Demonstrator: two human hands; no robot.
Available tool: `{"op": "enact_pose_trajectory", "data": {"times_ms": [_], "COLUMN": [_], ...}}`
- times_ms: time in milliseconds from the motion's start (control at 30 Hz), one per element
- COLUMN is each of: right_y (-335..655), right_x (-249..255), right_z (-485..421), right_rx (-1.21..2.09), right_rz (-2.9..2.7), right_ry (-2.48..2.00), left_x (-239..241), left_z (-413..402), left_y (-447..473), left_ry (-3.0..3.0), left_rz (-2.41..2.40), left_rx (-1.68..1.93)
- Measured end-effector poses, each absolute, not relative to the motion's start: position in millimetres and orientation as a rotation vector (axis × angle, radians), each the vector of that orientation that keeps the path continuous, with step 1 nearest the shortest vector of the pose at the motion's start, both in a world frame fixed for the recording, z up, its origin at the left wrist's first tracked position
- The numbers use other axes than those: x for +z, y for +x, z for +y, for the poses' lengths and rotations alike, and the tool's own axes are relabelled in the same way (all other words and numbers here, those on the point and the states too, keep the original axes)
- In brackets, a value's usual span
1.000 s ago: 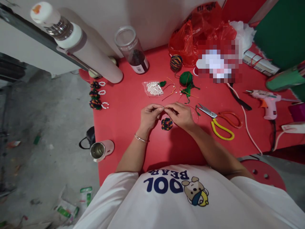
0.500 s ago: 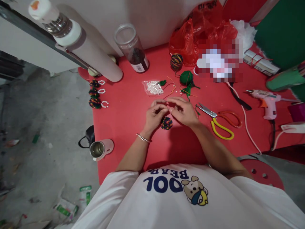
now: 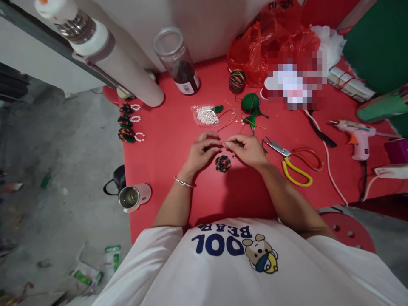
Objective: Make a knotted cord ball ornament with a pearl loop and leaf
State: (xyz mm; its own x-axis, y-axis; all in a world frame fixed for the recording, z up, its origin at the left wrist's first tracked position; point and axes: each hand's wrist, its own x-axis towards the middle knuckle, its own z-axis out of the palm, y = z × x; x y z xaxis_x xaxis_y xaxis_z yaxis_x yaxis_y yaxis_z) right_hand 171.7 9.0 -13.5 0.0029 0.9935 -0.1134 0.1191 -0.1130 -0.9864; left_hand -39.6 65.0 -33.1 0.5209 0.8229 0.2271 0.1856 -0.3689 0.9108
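Observation:
My left hand [image 3: 201,151] and my right hand [image 3: 247,150] meet fingertip to fingertip over the red table [image 3: 165,140]. Both pinch something tiny between thumb and fingers; it is too small to name. A small multicoloured yarn ball [image 3: 222,163] lies on the table just below the fingertips, between the two hands. A silver bangle sits on my left wrist. Beyond the hands lie a clear bag of white pearl beads [image 3: 206,115] and a green yarn ball [image 3: 250,103] with loose threads.
Yellow and orange scissors [image 3: 295,163] lie right of my right hand. A pink glue gun [image 3: 358,135] is at far right. A glass jar [image 3: 178,63], a striped yarn ball [image 3: 237,80], red bags [image 3: 255,46], three finished yarn pieces with pearl loops [image 3: 127,123], a flask [image 3: 105,55] and a cup [image 3: 132,197] surround.
Both hands have shifted slightly while staying pinched together at the fingertips; the fingers changed their grip. The yarn ball on the table has not moved.

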Motion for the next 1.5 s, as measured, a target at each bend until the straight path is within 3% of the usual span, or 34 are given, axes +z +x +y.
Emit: {"op": "enact_pose_trajectory", "data": {"times_ms": [200, 433, 633, 800, 1500], "right_y": [171, 171, 171, 170, 160], "right_x": [-22, -16, -15, -13, -13], "right_z": [13, 10, 8, 8, 5], "right_rx": [1.339, 1.261, 1.173, 1.055, 0.996], "right_rz": [-1.01, -1.138, -1.298, -1.405, -1.516], "right_ry": [-1.353, -1.362, -1.392, -1.397, -1.322], "left_x": [-31, -28, -35, -28, -25], "left_z": [68, 62, 60, 57, 56], "left_y": [-50, -44, -35, -31, -29], "left_ry": [2.016, 2.108, 1.536, 1.066, 1.038], "left_rz": [0.638, 0.752, 0.926, 0.917, 0.864], "left_rx": [0.731, 0.626, 0.927, 0.965, 0.965]}}
